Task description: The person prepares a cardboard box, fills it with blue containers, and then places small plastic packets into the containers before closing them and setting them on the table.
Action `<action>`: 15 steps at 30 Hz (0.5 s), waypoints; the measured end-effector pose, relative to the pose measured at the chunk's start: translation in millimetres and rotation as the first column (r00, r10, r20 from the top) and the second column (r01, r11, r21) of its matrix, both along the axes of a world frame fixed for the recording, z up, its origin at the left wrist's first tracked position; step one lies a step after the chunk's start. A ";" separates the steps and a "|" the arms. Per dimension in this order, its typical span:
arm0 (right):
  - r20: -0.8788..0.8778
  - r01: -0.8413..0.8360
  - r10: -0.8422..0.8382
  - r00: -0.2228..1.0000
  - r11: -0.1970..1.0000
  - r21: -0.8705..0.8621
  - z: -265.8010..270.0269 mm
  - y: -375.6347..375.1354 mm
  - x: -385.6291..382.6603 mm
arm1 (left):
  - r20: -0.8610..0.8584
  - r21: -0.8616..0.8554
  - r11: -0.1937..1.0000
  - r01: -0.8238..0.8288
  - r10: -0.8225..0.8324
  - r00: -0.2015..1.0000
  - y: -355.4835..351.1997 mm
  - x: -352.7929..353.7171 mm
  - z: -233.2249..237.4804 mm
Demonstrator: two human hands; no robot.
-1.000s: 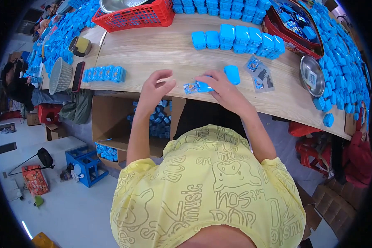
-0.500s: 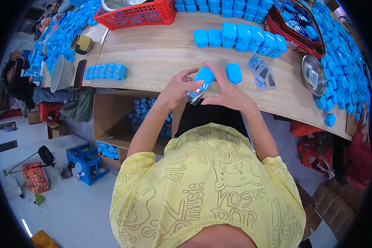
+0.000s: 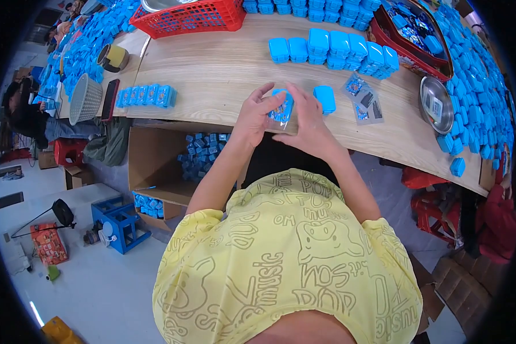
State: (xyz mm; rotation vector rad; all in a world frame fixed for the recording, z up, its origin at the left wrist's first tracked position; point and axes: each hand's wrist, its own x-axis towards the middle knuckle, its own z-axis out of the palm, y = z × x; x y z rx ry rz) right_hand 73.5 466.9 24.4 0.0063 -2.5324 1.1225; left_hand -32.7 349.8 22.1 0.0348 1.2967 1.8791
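Note:
Just above the table's front edge I hold a small blue plastic box [image 3: 288, 109] between my hands. A clear plastic packet [image 3: 279, 112] with small printed blue pieces lies against its face. My left hand [image 3: 255, 114] is closed on the box and packet from the left, thumb across the top. My right hand [image 3: 311, 121] curves round the right side, fingers at the far edge of the box and thumb low by the packet's near end. Another blue box [image 3: 325, 100] rests on the table just right of my right hand.
Two clear packets [image 3: 363, 106] lie right of the hands, near a metal bowl [image 3: 436, 105]. Stacked blue boxes [image 3: 338, 49] and a red basket [image 3: 189, 20] stand behind. A row of blue boxes [image 3: 147, 96] and a phone [image 3: 110, 100] are left. Below is an open carton [image 3: 155, 155].
The blue box has turned more upright in my hands, and the packet now lies flatter against its face. My left hand has shifted slightly right; my right fingers now reach over the box's far edge.

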 end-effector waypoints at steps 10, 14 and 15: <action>-0.134 0.090 -0.098 0.986 0.994 -0.066 -21.0 -3.8 -7.1 | 0.017 0.040 0.999 -0.026 0.025 1.000 3.3 3.1 0.4; -0.135 0.072 -0.081 0.988 0.995 -0.067 -21.1 -5.0 -6.3 | 0.018 0.035 0.999 -0.025 0.024 1.000 2.1 2.5 -5.0; -0.132 0.075 -0.084 0.988 0.995 -0.072 -21.2 -5.2 -6.5 | 0.018 0.036 0.999 -0.025 0.024 1.000 2.1 2.4 -4.3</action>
